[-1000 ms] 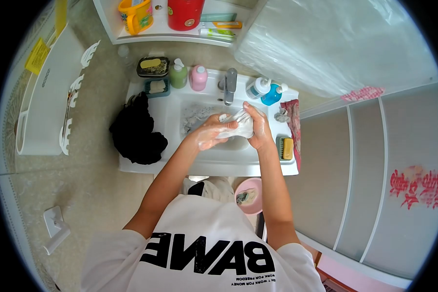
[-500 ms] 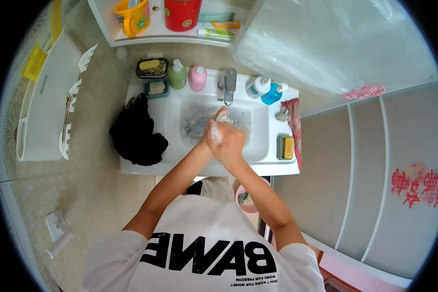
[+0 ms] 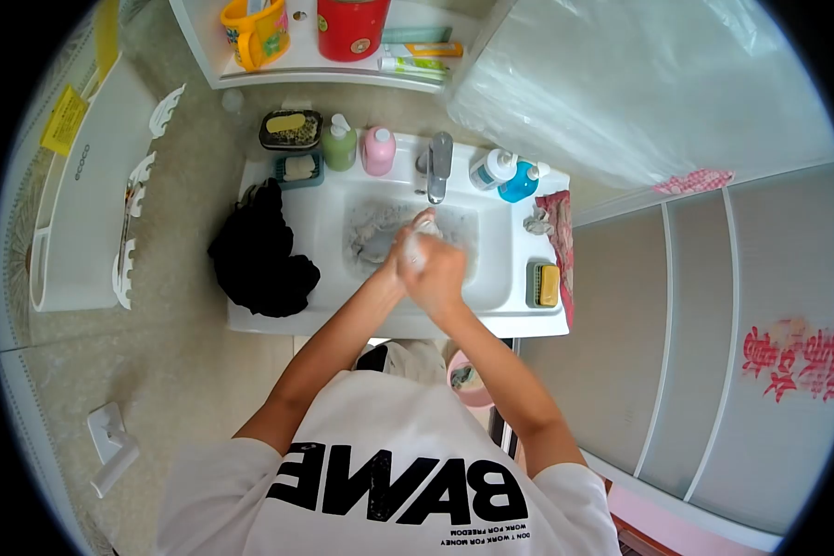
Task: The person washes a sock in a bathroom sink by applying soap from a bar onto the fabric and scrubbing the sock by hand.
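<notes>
- Clenched, as it seems, is the right hand [image 3: 438,271] upon a white cloth [image 3: 424,229], pressing it against the left hand [image 3: 400,258]; how firmly the left hand grasps I cannot tell, because the right one covers much of it.
- This cloth is between the two hands, above the middle of the sink [image 3: 310,204], on the near side of the faucet [image 3: 438,165]; only a small part of it shows.
- Whitish foam appears on the hands, so the cloth could slip out — in my judgement it would then drop onto the grey cloth [image 3: 372,243] lying in the basin, to the left.
- Wide or quick movement could splash the black garment [image 3: 261,252] at the left edge, or, if an elbow swings out, knock the yellow soap [image 3: 549,285] on the right.
- Knuckles could hit the faucet if the hands go too far forward.
- One second ago the hands were apart, with the cloth stretched between them; now they are pressed together — almost the same as half a second ago.
</notes>
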Action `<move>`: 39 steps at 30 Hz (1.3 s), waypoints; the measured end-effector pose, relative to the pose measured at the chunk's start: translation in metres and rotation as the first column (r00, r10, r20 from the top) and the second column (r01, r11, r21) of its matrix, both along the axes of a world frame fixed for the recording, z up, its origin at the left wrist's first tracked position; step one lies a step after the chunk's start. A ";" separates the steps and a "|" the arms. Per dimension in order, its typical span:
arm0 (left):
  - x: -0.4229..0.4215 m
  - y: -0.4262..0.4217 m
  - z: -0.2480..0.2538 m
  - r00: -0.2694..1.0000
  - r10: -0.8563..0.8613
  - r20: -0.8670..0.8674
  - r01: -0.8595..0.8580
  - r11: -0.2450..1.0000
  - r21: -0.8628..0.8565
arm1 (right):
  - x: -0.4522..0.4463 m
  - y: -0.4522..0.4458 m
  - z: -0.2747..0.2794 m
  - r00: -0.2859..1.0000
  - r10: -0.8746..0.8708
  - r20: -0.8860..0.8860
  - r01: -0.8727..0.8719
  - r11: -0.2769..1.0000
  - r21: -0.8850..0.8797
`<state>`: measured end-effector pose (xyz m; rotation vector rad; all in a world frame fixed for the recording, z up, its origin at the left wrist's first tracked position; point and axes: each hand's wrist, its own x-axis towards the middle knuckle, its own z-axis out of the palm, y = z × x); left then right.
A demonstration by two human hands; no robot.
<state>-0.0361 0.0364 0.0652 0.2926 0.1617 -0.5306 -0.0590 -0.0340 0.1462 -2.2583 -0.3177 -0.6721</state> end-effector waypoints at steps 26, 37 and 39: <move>-0.008 0.000 0.054 0.989 -0.092 -0.112 0.115 0.968 0.225 | 0.018 -0.020 0.008 0.893 -0.242 -0.380 0.274 0.961 0.033; -0.001 0.002 0.082 0.984 -0.149 -0.096 0.167 0.961 0.220 | 0.039 -0.044 0.005 0.781 0.147 -0.607 0.460 0.521 0.719; 0.005 0.010 0.071 0.984 -0.178 0.032 0.167 0.964 0.207 | 0.037 -0.046 0.025 0.745 0.316 -0.588 0.491 0.338 0.803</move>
